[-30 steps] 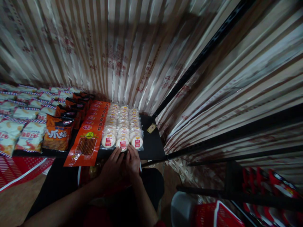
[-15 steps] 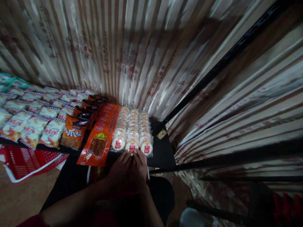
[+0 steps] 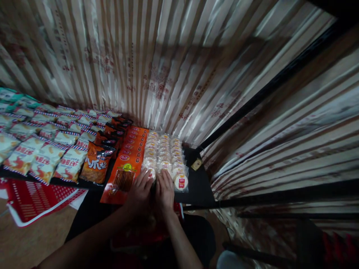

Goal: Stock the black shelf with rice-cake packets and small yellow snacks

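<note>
Rows of round white cakes in clear wrappers (image 3: 165,155) lie on a black shelf (image 3: 198,183). My left hand (image 3: 139,192) and my right hand (image 3: 165,190) rest side by side on the front packs, fingers stretched flat over them. One front cake with a red label (image 3: 181,182) shows just right of my right hand. Orange packs of dried strips (image 3: 126,168) lie to the left of the cakes, touching my left hand's side.
Dark orange snack bags (image 3: 98,164) and white snack bags (image 3: 42,157) fill the shelf to the left. A red basket (image 3: 30,200) sits below. A small gold tag (image 3: 196,164) lies right of the cakes. Striped fabric hangs behind, with black frame bars on the right.
Both hands have slid forward from the shelf's front edge onto the front cake packs, covering two of them. The camera has turned a little to the left.
</note>
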### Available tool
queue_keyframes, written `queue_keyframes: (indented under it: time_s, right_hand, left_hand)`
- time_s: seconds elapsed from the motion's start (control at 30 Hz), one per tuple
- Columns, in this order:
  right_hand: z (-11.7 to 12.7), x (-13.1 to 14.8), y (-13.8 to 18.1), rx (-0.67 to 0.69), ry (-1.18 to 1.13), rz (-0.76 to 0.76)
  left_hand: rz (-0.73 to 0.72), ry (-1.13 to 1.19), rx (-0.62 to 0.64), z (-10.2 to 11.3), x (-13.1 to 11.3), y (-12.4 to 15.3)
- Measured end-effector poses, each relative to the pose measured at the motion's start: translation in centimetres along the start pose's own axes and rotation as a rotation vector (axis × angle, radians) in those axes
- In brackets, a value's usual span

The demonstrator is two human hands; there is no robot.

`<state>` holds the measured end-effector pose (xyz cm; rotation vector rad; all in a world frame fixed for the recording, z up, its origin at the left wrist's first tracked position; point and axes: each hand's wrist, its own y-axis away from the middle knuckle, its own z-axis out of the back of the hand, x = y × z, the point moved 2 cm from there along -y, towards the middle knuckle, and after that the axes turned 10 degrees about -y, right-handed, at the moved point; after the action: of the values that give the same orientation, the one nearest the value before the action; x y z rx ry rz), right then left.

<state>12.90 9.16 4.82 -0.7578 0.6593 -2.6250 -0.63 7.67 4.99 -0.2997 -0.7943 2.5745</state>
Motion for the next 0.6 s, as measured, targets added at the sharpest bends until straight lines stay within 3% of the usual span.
queue_keyframes:
  time_s: [0.2,0.37,0.6]
  right_hand:
    - [-0.8,-0.4,-2.9,0.089,0.157,-0.081]
    - [-2.0,-1.4,-2.9,0.188,0.165,-0.080]
    - [-0.6,-2.6,-4.8,0.109,0.110,-0.092]
  left_hand:
    - [-0.011,-0.087,0.043,-1.3,1.0,-1.3]
    - [0.040,-0.168,0.132,-2.4,0.5,-1.4]
    - [0.051,-0.134,0.155,-2.3,0.2,-2.6]
